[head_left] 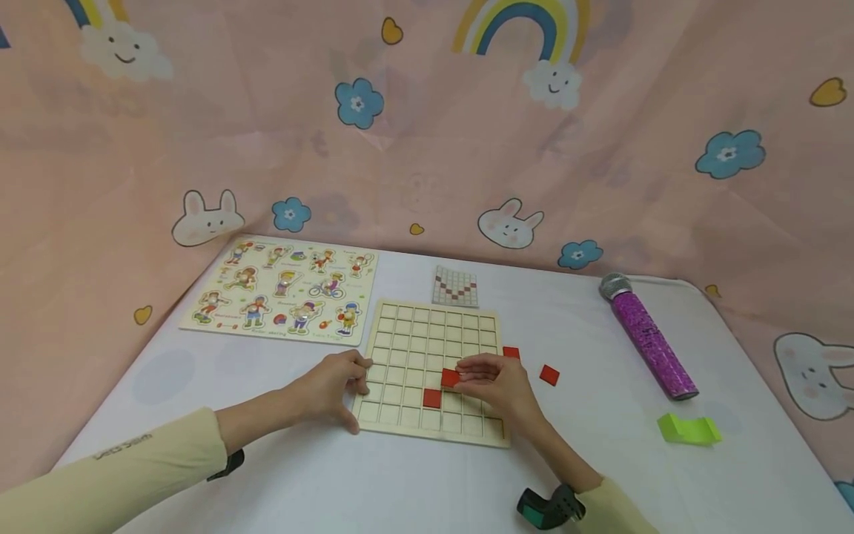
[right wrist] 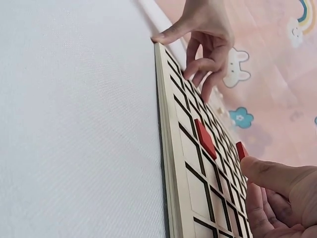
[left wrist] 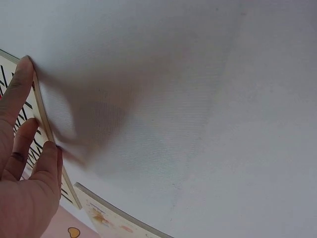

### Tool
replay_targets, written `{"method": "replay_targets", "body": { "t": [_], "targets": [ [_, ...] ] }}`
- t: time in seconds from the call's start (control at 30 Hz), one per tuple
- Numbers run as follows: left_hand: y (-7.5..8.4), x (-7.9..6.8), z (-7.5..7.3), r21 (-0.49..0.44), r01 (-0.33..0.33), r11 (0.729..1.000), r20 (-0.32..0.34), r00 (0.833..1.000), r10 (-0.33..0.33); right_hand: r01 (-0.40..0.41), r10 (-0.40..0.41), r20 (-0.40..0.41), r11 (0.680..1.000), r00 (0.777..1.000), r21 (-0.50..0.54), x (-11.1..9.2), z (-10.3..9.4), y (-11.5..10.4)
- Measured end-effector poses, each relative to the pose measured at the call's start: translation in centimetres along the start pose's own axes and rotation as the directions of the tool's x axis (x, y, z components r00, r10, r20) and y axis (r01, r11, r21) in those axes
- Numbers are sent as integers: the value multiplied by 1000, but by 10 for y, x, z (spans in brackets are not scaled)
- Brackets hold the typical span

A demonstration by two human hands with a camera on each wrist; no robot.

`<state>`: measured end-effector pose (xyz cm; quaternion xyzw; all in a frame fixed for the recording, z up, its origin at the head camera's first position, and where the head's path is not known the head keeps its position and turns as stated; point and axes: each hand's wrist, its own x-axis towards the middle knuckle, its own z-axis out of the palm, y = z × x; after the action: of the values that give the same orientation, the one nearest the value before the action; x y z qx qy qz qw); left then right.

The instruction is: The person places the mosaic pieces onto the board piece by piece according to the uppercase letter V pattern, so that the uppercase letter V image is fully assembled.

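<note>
A pale wooden grid board [head_left: 400, 371] lies on the table, with one red square tile [head_left: 432, 398] in a cell near its front. My right hand [head_left: 497, 382] pinches a second red tile [right wrist: 241, 150] between thumb and fingers, just above the board; in the right wrist view it tilts on edge. Along the board's left edge rests my left hand [head_left: 333, 382], thumb by the front corner and fingertips on the rim [left wrist: 43, 116]. Two more red tiles, one partly hidden behind the right hand, lie right of the board, the farther one [head_left: 550, 374] on the cloth.
Behind the board lies a small pattern card [head_left: 456, 287] with a V of dark squares. A picture puzzle board [head_left: 267, 289] sits at the back left. To the right are a glittery purple microphone [head_left: 650, 337] and a lime-green block [head_left: 689, 429]. A pink printed cloth hangs behind.
</note>
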<state>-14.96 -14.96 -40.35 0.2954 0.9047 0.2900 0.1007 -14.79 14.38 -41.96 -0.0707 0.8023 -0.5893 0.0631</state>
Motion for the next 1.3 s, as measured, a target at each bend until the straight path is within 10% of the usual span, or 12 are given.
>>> {"method": "replay_targets", "body": {
  "t": [1.3],
  "targets": [
    [7,0,-2,52,18,998,14,1000,-18,81,-72,80,991,994,-110,22,36,-8]
  ]
}}
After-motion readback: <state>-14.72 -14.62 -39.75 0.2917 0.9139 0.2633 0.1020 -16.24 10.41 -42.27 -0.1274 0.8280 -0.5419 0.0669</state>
